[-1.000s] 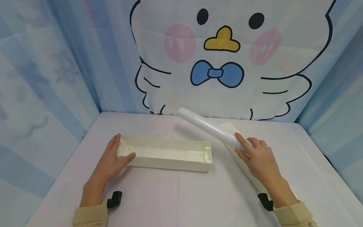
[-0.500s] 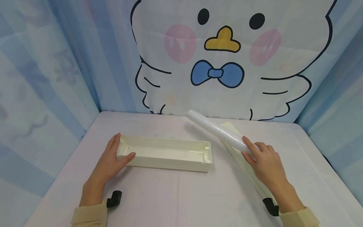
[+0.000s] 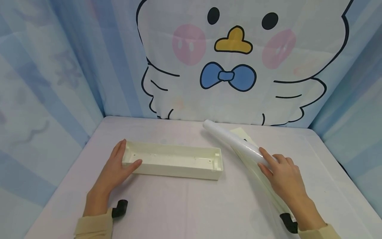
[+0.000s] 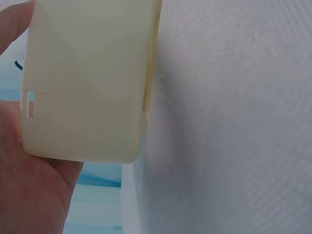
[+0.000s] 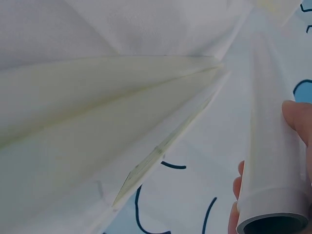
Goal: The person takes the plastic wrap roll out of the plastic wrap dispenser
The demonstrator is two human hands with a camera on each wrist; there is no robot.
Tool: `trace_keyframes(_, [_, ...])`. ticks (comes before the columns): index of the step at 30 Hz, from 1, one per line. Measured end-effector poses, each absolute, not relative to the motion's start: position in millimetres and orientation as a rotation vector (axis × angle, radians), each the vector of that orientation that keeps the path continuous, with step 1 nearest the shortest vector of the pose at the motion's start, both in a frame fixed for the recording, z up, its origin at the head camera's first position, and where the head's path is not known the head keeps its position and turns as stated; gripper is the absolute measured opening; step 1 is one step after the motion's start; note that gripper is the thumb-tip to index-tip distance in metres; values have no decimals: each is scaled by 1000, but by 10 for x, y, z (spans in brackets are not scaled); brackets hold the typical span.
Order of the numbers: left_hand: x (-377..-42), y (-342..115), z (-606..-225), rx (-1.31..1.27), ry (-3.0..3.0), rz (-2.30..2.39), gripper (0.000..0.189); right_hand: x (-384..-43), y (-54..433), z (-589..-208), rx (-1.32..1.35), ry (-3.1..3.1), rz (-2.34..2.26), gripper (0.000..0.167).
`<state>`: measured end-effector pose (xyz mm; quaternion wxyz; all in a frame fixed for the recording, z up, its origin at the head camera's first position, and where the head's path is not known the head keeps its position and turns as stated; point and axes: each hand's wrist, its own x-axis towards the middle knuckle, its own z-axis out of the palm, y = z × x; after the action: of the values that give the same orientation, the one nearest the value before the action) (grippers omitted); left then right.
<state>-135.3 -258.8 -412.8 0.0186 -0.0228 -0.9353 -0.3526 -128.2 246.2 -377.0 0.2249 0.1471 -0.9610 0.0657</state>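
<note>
A long cream plastic box (image 3: 179, 171), open at the top, sits on the table. At its left end, my left hand (image 3: 114, 171) grips it, thumb on the near wall and fingers at the far side; the left wrist view shows the box's end wall (image 4: 87, 83) with a small slot. My right hand (image 3: 283, 179) holds the near end of a white roll of plastic film (image 3: 232, 137), which slants away to the far left. The right wrist view shows the roll's hollow end (image 5: 275, 223). Under the roll lies a long cream strip-like cover (image 3: 253, 169), partly hidden by the roll and right forearm.
A white cloth covers the table (image 3: 185, 205). Behind it hangs a curtain (image 3: 226, 103) with a cartoon bird print, and blue curtains (image 3: 44, 132) close off the sides. A black wrist mount (image 3: 120, 208) sticks out from each sleeve.
My right hand has moved right and nearer to me with the film roll, whose far end has also come lower. My left hand and the box have stayed in place.
</note>
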Motion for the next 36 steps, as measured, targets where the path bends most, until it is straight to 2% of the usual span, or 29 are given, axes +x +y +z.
trace_keyframes(7, [-1359, -2593, -4133, -82, -2896, -1093, 105, -1221, 2481, -3788, 434, -2612, 164, 53])
trace_keyframes(36, [-1364, -2597, -4130, -90, -2898, -1104, 105, -987, 2452, -3715, 239, -2825, 109, 52])
